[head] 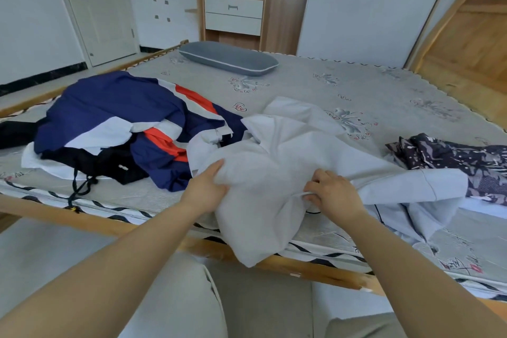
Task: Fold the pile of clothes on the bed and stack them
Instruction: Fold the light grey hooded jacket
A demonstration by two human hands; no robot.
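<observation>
A white garment (277, 162) lies crumpled at the near edge of the bed (356, 85), part of it hanging over the wooden rail. My left hand (207, 186) grips a bunched fold on its left side. My right hand (333, 191) pinches a hem on its right side. To the left sits the pile of clothes (115, 129): a navy, white and orange jacket over black items with a drawstring. A dark floral garment (461, 162) lies at the right.
A grey pillow (227, 59) lies at the far side of the bed. Behind it stand a wooden shelf unit with white drawers (233, 12) and a door (98, 5). A wooden headboard (466, 44) leans at the right.
</observation>
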